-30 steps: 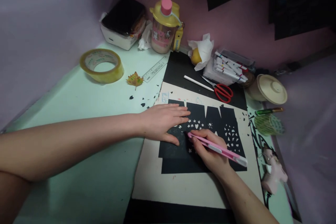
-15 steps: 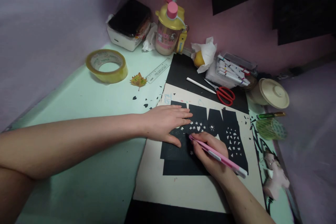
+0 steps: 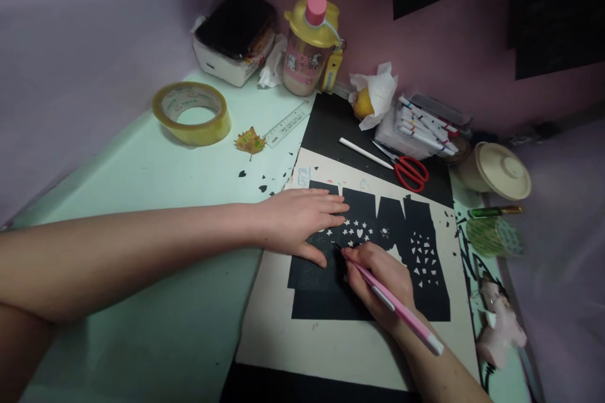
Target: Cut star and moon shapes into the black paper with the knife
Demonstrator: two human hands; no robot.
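Black paper (image 3: 331, 305) with star, heart and triangle cut-outs lies on a cream sheet (image 3: 269, 340). My left hand (image 3: 305, 220) presses flat on the paper's left part, fingers spread. Just right of its thumb, my right hand (image 3: 380, 277) pinches a pink pen-shaped craft knife (image 3: 401, 312) with a white end. The knife slants, its dark thin tip at the paper near the stars. My right hand hides part of the paper's lower middle. Red-handled scissors (image 3: 411, 173) and a white pen (image 3: 365, 153) lie beyond the paper.
Left are a tape roll (image 3: 191, 113), a dry leaf (image 3: 250, 141) and a clear ruler (image 3: 288, 123). Behind stand a yellow-lidded bottle (image 3: 309, 44) and a box of markers (image 3: 425, 126). A lidded cream pot (image 3: 501, 170) and a pink glue gun (image 3: 501, 330) are right. Black scraps lie about.
The knife's tip has shifted slightly left and its rear end has swung down a little. My left hand stays in place on the paper. The view has shifted slightly.
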